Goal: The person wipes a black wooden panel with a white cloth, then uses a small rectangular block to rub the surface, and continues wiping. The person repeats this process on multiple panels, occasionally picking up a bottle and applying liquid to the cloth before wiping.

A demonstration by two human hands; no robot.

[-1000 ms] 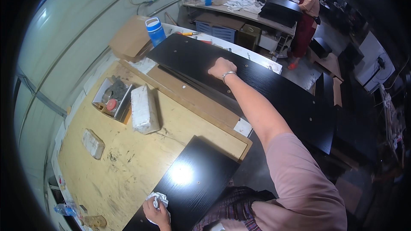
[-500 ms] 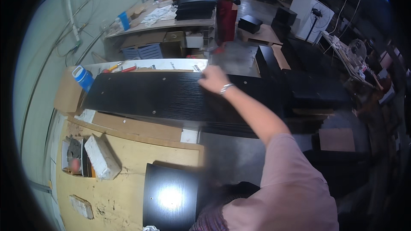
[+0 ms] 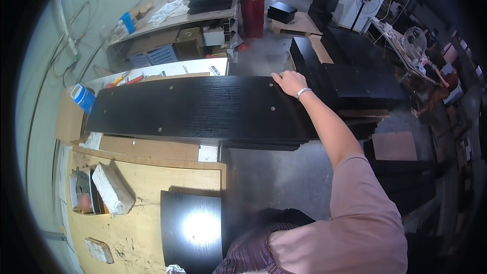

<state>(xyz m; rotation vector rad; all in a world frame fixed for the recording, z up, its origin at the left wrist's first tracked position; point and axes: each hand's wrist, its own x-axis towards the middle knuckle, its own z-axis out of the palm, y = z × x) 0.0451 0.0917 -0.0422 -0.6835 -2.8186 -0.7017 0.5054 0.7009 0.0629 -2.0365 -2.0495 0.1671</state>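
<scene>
A long black wood-grain board with small round metal fittings lies across the bench, its right part reaching out past the bench end. My right hand, with a silver band at the wrist, is at the board's far edge near its right end. Its fingers are bent over that edge, and their tips are partly hidden. My left hand is not in view. Closer to me, a smaller black panel catches a bright glare on the light yellow worktop. A crumpled white scrap shows at that panel's near edge.
On the left are a white block, a small open box and a blue-and-white jug. Stacked black panels stand to the right. Beyond, a person works at another bench.
My right hand has moved right along the board's far edge, past one of the metal fittings. The view has shifted slightly. The other person's arm now reaches out over the far bench.
</scene>
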